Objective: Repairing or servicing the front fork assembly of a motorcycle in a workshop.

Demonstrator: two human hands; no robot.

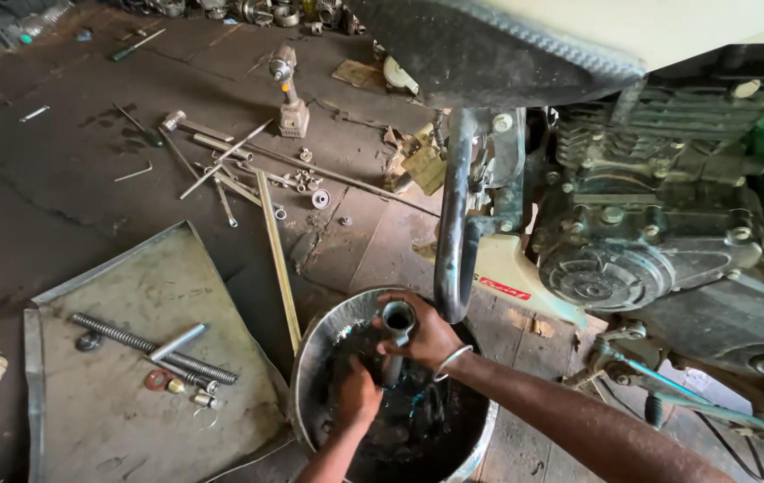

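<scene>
A round metal basin (pixel 309 358) of black oily liquid sits on the floor in front of me. My right hand (pixel 425 333) grips a short upright metal tube (pixel 397 320) over the basin, its open top showing. My left hand (pixel 357 394) is down in the basin at the lower part of the tube, fingers closed and smeared with oil; the tube's lower end is hidden. A bangle circles my right wrist.
A flat metal sheet (pixel 131 411) on the left holds a long coil spring (pixel 151 347), a rod and small washers. Rods, sockets and a power tool (pixel 290 94) lie scattered farther off. A motorcycle engine (pixel 650 215) and its black frame tube (pixel 455 215) stand at right.
</scene>
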